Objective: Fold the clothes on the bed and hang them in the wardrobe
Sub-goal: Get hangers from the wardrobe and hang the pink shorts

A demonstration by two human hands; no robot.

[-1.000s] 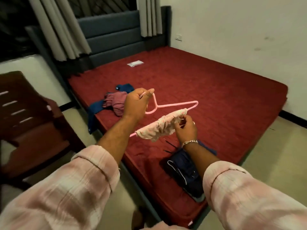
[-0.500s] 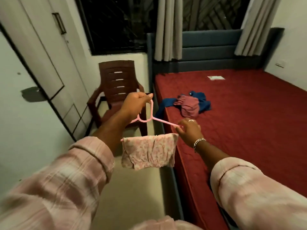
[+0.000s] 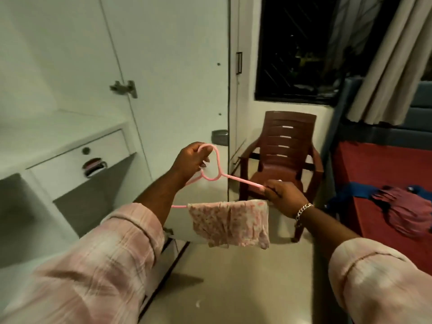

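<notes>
A pink plastic hanger [image 3: 236,180] is held in the air in front of the open white wardrobe [image 3: 70,127]. My left hand [image 3: 190,160] grips its hook. My right hand [image 3: 284,196] pinches the hanger's right shoulder end. A small pink floral garment [image 3: 230,224] is folded over the hanger's bottom bar and hangs down. At the right edge lies the red bed [image 3: 378,206] with a maroon garment [image 3: 406,210] on top of a blue one [image 3: 360,192].
The wardrobe's open door [image 3: 184,73] stands just behind the hanger. Inside at the left are a shelf and a drawer [image 3: 79,160] with a keyhole and handle. A brown plastic chair [image 3: 282,157] stands between the wardrobe and the bed, under a dark window [image 3: 297,50] with curtains.
My view has swung left from the bed to the wardrobe. Both hands carried the hanger along, and the garment now hangs straight down from the bar instead of being bunched.
</notes>
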